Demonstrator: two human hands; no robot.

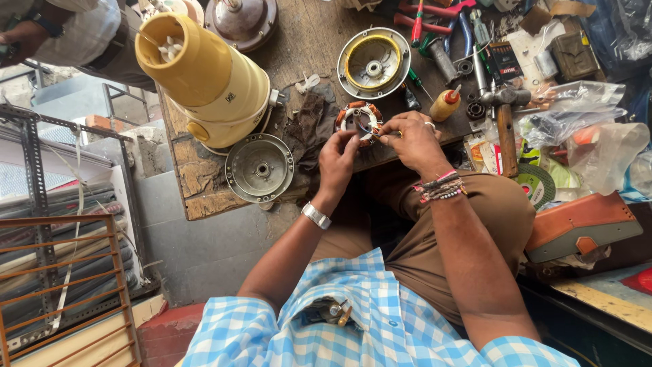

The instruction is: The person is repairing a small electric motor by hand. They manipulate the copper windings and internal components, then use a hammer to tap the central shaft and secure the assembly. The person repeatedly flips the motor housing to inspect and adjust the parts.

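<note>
Both hands pinching copper-wound stator (358, 117), left hand (337, 158) below, right hand (413, 139) beside

we work at a worn, cracked wooden surface (197, 180). on it lie a cream-yellow mixer body (217, 81) on its side, a round grey metal cover (259, 168) near the front edge, a yellow-lined round housing (373, 62) farther back, a dark rag (309, 126), a small yellow bottle with a red cap (445, 104), a hammer (504, 126) and red-handled pliers (435, 13).
</note>
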